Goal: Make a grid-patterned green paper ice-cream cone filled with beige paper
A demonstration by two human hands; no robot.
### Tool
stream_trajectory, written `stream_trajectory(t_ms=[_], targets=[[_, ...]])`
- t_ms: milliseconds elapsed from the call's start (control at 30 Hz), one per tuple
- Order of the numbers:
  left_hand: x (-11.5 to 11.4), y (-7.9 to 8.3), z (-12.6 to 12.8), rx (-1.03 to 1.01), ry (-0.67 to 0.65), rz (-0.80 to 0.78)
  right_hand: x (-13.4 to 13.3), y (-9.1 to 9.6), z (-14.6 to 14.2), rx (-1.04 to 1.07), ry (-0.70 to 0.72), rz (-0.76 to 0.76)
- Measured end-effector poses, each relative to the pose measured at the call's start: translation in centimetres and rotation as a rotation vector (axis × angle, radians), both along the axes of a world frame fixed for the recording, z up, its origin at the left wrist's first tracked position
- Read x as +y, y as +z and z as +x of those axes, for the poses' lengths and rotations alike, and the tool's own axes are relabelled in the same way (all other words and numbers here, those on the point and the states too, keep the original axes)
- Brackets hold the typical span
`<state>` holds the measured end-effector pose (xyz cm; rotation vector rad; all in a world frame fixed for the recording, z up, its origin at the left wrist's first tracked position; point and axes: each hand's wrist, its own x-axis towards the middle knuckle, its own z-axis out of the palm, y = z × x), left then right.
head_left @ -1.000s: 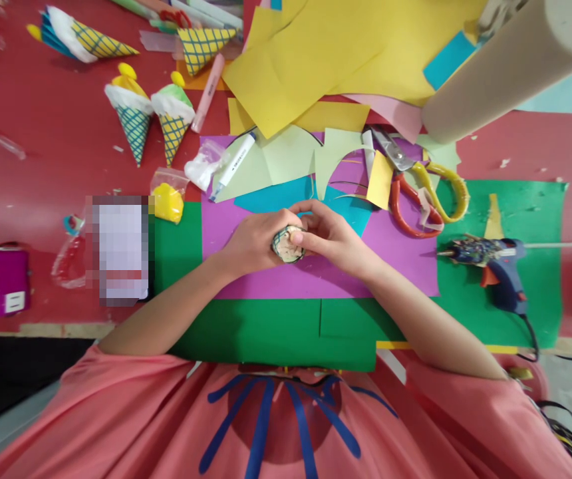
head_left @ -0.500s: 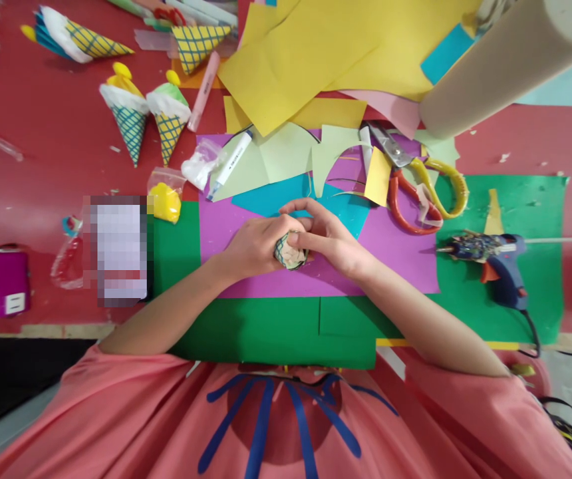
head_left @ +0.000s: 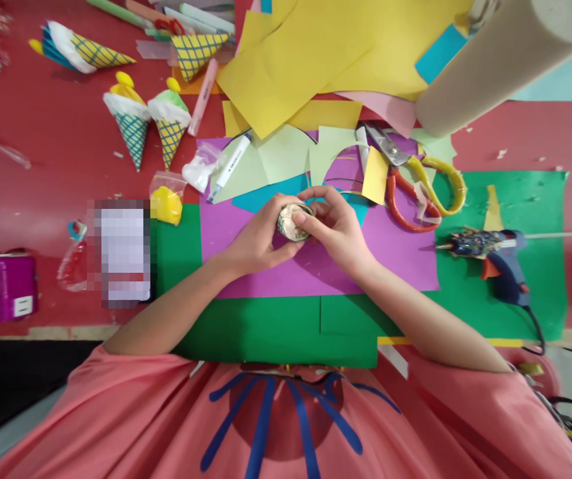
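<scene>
A small paper cone (head_left: 290, 226) with a dark criss-cross pattern is between my hands, its round end turned up toward me and filled with something pale and crumpled. Wrapped around its left side is my left hand (head_left: 263, 236), fingers closed. My right hand (head_left: 338, 229) grips it from the right, the thumb pressed onto the pale filling. The cone's pointed end is hidden. Beneath both hands lies a purple sheet (head_left: 386, 259), with pieces of blue paper (head_left: 256, 196) and pale green paper (head_left: 286, 156) just beyond them.
Scissors (head_left: 400, 159) with red and yellow handles lie beyond my right hand. A glue gun (head_left: 508, 259) rests on the green sheet (head_left: 540, 199). Finished paper cones (head_left: 134, 126), a marker (head_left: 231, 166), bagged yellow clay (head_left: 167, 205) and a blurred-out rectangular object (head_left: 125, 253) are at left.
Both hands have raised the cone slightly away from me and tipped it, so its round opening shows more fully. My left thumb has come out below the cone.
</scene>
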<state>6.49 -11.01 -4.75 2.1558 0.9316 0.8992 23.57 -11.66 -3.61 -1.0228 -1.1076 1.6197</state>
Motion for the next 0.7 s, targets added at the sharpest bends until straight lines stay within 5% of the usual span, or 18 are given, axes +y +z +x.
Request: stream_trajectory(t_ms=[400,700], targets=[[-0.5,1.4,0.0,0.047,0.043,-0.114,-0.5,0.3,-0.5,0.054,0.146,-0.124],[-0.5,1.0,0.1,0.070,0.024,-0.213,-0.8,0.6,-0.6,0.118,0.140,-0.153]])
